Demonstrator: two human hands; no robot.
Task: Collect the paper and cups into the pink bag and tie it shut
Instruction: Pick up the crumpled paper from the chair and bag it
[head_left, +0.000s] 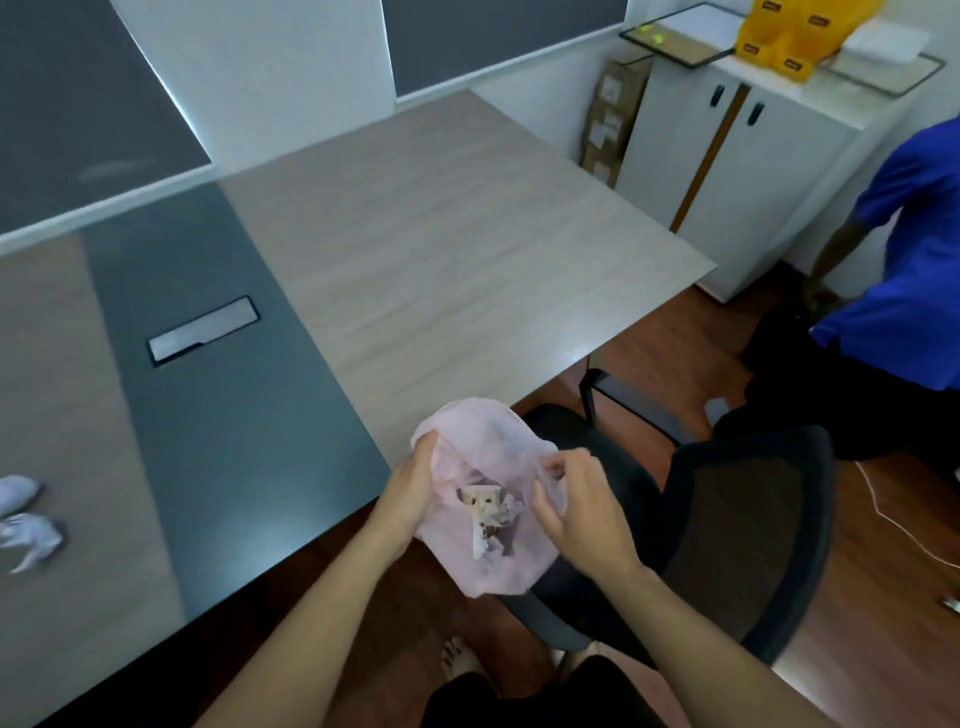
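Observation:
I hold the thin pink bag (485, 447) in the air just off the table's near corner, above a black chair. My left hand (410, 488) grips its left rim and my right hand (576, 512) pinches its right rim, keeping the mouth spread. Inside the bag lies crushed cup or paper waste (488, 517) with a brown pattern. Two crumpled white paper balls (23, 514) rest on the table at the far left edge of the view, well away from both hands.
The long wood table (467, 234) has a dark centre strip with a cable hatch (202, 330). A black mesh chair (727, 525) stands under the bag. A person in a blue shirt (914, 260) bends at the right, by a white cabinet (753, 171).

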